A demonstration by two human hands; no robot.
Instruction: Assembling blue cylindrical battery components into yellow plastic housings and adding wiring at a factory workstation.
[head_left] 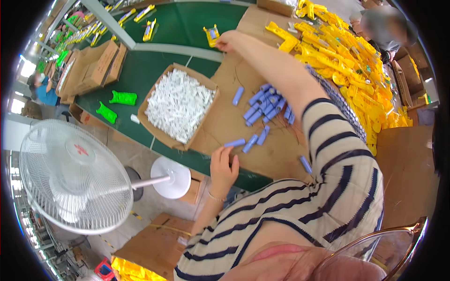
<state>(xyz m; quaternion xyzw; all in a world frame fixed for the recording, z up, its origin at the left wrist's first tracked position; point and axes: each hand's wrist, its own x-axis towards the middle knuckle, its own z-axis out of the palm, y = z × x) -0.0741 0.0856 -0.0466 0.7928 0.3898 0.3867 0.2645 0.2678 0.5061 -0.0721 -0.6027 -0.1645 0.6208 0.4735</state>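
Note:
My right hand (227, 42) reaches far forward onto the green belt. Its fingers are pinched at the edge of a yellow plastic shell (206, 32), which has a blue-purple cylinder (213, 33) lying in it. Near the front edge of the work surface, my left hand (223, 169) has its fingers apart and holds nothing. Its fingertips are close to a blue-purple cylindrical cell (235, 143); whether they touch it I cannot tell. More such cells (267, 104), some with thin wires, lie in a loose pile on the cardboard between my arms.
A cardboard box (213, 100) full of small white pieces stands left of the cells. Yellow shells (337, 58) are heaped on the right. Two green shells (123, 98) lie at left, near open cartons (96, 68). A white fan (77, 175) stands at lower left. Another person (386, 30) is at upper right.

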